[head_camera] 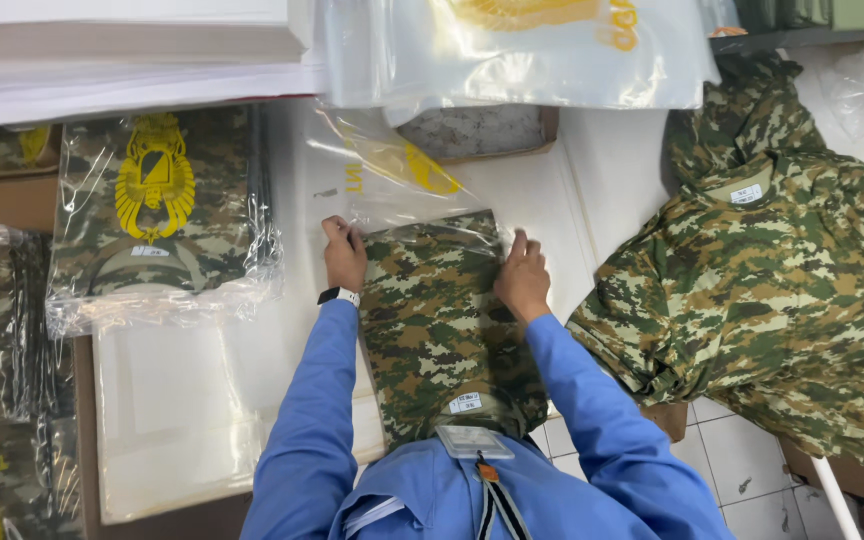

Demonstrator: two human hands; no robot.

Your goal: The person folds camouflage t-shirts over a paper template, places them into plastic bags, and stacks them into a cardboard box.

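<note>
Folded camouflage shirt (pixel 432 320), centre of the white table (pixel 552 200), its far end inside a clear plastic bag (pixel 402 180) with a yellow emblem. Left hand (pixel 344 252) and right hand (pixel 522 275) pinch the bag's mouth at either side. Left: a bagged shirt (pixel 157 215). Right: a heap of loose camouflage shirts (pixel 762 280), white collar labels showing.
</note>
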